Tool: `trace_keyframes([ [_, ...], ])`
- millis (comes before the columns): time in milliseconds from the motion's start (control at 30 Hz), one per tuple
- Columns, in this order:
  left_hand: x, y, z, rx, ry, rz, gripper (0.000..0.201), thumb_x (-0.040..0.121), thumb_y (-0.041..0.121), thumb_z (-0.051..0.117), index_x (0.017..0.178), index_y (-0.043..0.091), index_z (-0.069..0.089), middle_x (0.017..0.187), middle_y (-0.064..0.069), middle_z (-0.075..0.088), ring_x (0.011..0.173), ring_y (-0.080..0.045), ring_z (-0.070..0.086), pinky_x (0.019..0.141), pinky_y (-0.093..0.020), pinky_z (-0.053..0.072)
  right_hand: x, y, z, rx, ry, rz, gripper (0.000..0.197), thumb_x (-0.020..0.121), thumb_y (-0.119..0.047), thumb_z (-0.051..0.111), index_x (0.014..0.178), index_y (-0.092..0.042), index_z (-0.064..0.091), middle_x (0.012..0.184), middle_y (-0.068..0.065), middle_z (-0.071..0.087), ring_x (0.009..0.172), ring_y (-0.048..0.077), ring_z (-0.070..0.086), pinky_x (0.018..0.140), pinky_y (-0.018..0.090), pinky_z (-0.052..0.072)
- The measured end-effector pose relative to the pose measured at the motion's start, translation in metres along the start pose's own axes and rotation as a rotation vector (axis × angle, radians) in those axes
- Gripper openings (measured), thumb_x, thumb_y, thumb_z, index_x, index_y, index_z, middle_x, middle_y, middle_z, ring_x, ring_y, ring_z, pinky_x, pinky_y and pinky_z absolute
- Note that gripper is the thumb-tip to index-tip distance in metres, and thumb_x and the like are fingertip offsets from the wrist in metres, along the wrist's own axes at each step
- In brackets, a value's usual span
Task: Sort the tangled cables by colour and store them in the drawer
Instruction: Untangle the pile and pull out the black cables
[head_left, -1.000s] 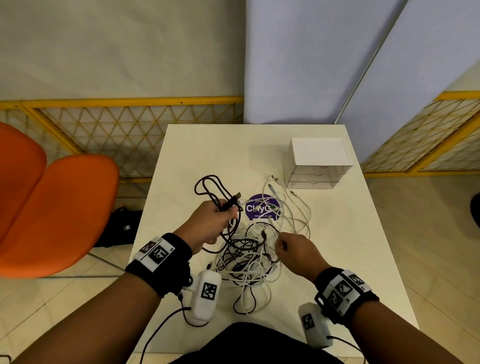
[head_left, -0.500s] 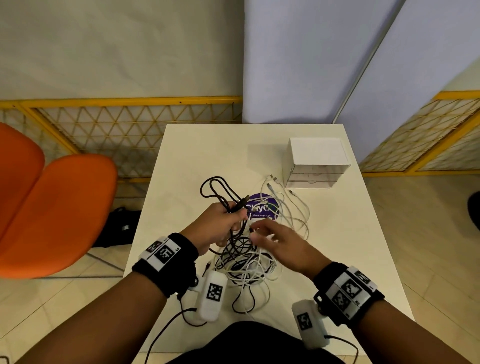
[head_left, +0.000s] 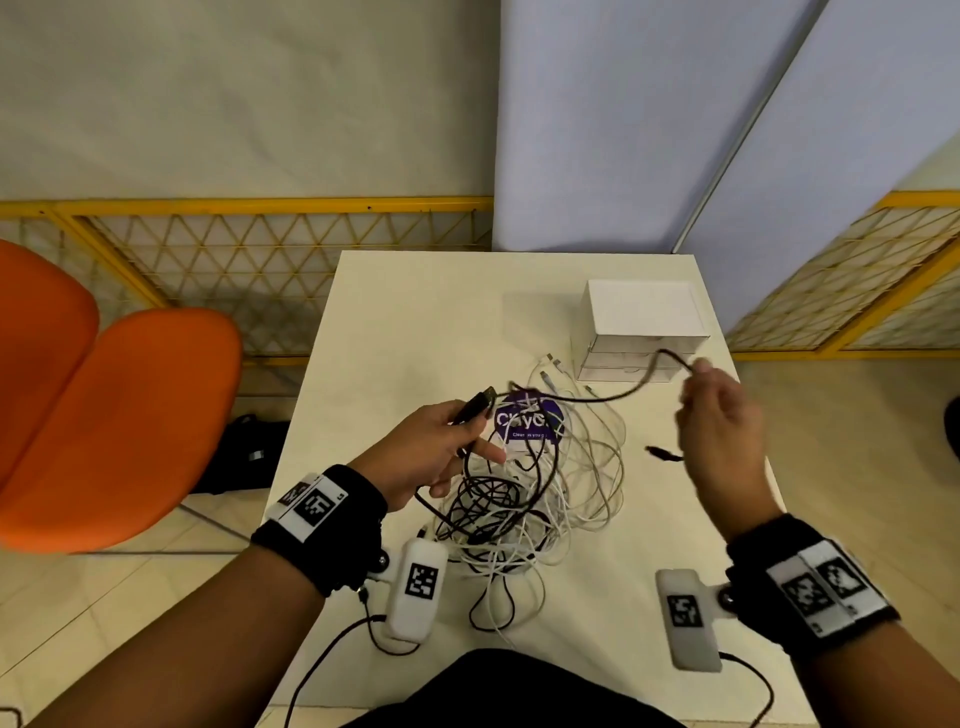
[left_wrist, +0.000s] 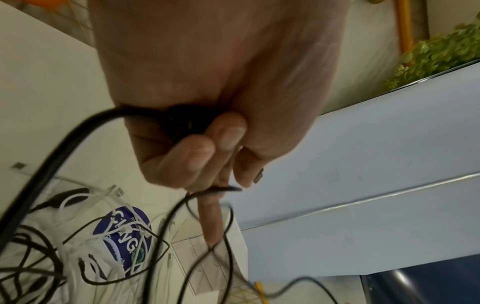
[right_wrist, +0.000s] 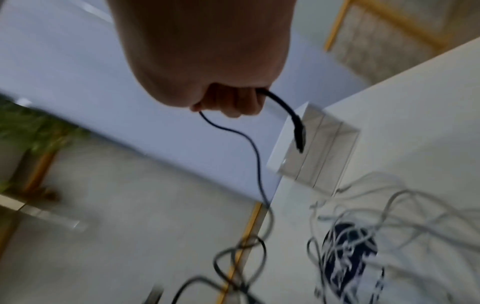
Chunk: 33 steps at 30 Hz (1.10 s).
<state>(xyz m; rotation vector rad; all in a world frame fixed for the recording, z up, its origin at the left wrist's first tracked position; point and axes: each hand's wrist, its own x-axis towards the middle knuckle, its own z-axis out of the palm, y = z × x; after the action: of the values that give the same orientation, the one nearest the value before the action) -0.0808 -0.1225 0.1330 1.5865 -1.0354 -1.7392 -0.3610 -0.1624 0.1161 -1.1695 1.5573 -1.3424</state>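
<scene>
A tangle of black cables and white cables lies in the middle of the white table. My left hand grips the plug end of a black cable above the pile's left side; its curled fingers show in the left wrist view. My right hand, raised to the right of the pile, grips another black cable stretched toward the drawer; its plug hangs free below the fist. The small white drawer unit stands at the back right, drawers closed.
A round purple sticker lies under the cables. An orange chair stands left of the table and a dark bag lies on the floor beside it. Yellow lattice fencing and pale blue panels stand behind.
My right hand went from the pile's middle up and to the right, drawing a black cable out with it. My left hand stayed put, holding its black plug, with some fingers spreading.
</scene>
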Motion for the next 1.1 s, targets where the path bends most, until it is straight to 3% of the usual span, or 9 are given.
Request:
trace_keyframes([
  [167,0.003,-0.002,0.003,-0.001,0.089,-0.016,0.034,0.107,0.03,0.043,0.111,0.005,0.065,0.1,-0.012,0.076,0.041,-0.011,0.025,0.04,-0.023,0.028,0.019,0.027,-0.056,-0.226,0.196,0.115,0.045,0.092,-0.041,0.047,0.062,-0.007,0.048,0.057,0.004,0.037,0.056,0.021,0.034,0.056,0.036,0.029],
  [367,0.009,0.0,0.013,-0.043,0.153,0.009,0.047,0.107,0.037,0.041,0.073,0.008,0.056,0.069,-0.008,0.058,0.042,-0.019,0.037,0.05,-0.029,0.031,0.003,0.072,-0.072,-0.783,-0.119,0.414,0.03,0.094,-0.026,0.057,0.084,0.0,0.067,0.076,0.018,0.064,0.075,0.037,0.061,0.073,0.047,0.052],
  [433,0.009,0.0,0.017,-0.089,0.131,0.017,0.048,0.107,0.039,0.04,0.073,0.008,0.056,0.068,-0.008,0.056,0.051,-0.022,0.045,0.054,-0.03,0.036,-0.006,0.079,-0.061,-0.924,-0.143,0.301,0.033,0.091,-0.02,0.063,0.116,0.001,0.059,0.112,0.025,0.06,0.104,0.042,0.058,0.086,0.045,0.046],
  [533,0.01,0.001,0.023,-0.011,0.179,0.064,0.052,0.106,0.043,0.036,0.073,0.012,0.061,0.074,-0.004,0.064,0.074,-0.019,0.056,0.07,-0.033,0.039,-0.02,0.054,-0.027,-0.779,-0.234,-0.079,0.048,0.09,-0.024,0.068,0.131,-0.007,0.052,0.126,0.014,0.057,0.117,0.03,0.055,0.096,0.037,0.043],
  [700,0.006,0.015,0.035,0.036,0.247,0.158,0.057,0.107,0.047,0.027,0.09,0.019,0.074,0.103,0.006,0.071,0.102,-0.005,0.059,0.073,-0.025,0.038,-0.049,-0.02,0.043,-0.486,-0.882,-0.155,0.047,0.095,-0.055,0.051,0.136,-0.033,0.05,0.137,-0.016,0.053,0.123,-0.002,0.048,0.101,0.018,0.037],
  [800,0.007,0.019,0.032,-0.068,0.24,0.226,0.063,0.106,0.049,0.024,0.098,0.016,0.076,0.111,0.004,0.073,0.108,-0.003,0.061,0.081,-0.021,0.045,-0.059,-0.028,0.07,-0.487,-1.045,-0.262,0.022,0.099,-0.048,0.049,0.109,-0.031,0.057,0.104,-0.007,0.067,0.094,0.007,0.062,0.084,0.029,0.05],
  [933,0.006,0.019,0.01,-0.496,0.161,0.277,0.065,0.105,0.049,0.025,0.08,0.005,0.065,0.094,-0.014,0.075,0.1,-0.026,0.069,0.098,-0.041,0.048,-0.046,-0.028,0.068,-0.483,-1.031,-0.322,0.038,0.102,-0.04,0.048,0.067,-0.024,0.046,0.061,-0.004,0.045,0.056,0.01,0.042,0.058,0.028,0.037],
  [1033,0.0,0.021,-0.017,-0.882,0.101,0.274,0.058,0.103,0.051,0.031,0.059,0.017,0.044,0.051,0.0,0.04,0.047,-0.018,0.043,0.063,-0.033,0.052,-0.028,-0.028,0.044,-0.498,-0.903,-0.3,0.047,0.097,-0.052,0.046,0.06,-0.025,0.037,0.055,-0.009,0.033,0.053,0.007,0.031,0.054,0.026,0.03],
  [1100,-0.004,0.023,-0.036,-0.907,0.119,0.282,0.057,0.104,0.053,0.029,0.056,0.021,0.035,0.047,0.005,0.022,0.039,-0.011,0.023,0.042,-0.024,0.025,-0.014,-0.029,0.025,-0.565,-0.835,-0.306,0.05,0.091,-0.057,0.048,0.057,-0.021,0.037,0.051,-0.01,0.03,0.051,0.006,0.028,0.051,0.023,0.026],
])
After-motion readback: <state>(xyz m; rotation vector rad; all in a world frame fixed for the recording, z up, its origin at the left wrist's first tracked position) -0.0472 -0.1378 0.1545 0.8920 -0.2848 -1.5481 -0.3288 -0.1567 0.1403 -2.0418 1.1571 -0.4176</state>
